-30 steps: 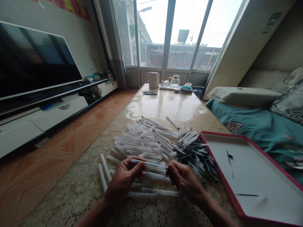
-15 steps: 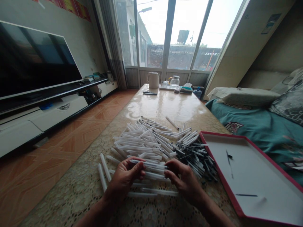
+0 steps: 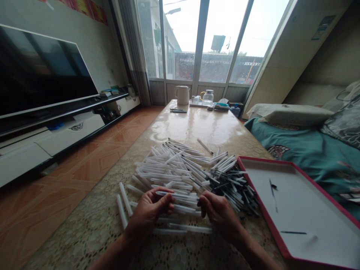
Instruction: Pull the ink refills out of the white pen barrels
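Observation:
Between my hands lies a slim translucent white pen (image 3: 184, 197), held nearly level above the table. My left hand (image 3: 144, 212) pinches its left part between thumb and fingers. At the pen's dark right tip, the fingers of my right hand (image 3: 221, 210) are curled closed; the exact contact there is partly hidden. Beyond my hands spreads a heap of white pen barrels (image 3: 161, 170). To its right is a pile of small black pen parts (image 3: 234, 187). Several loose barrels lie under and beside my hands, among them a white barrel (image 3: 191, 228) close to me.
A red-rimmed shallow white box (image 3: 309, 202) stands at the right table edge with a few dark pieces in it. A pitcher (image 3: 182, 95), a glass jug (image 3: 208, 96) and a tissue pack (image 3: 222, 105) stand at the far end. A bed (image 3: 298, 142) adjoins on the right.
My right hand's fingers have curled in more tightly at the pen's right end and the hand has shifted slightly right. My left hand stays almost still with the pen.

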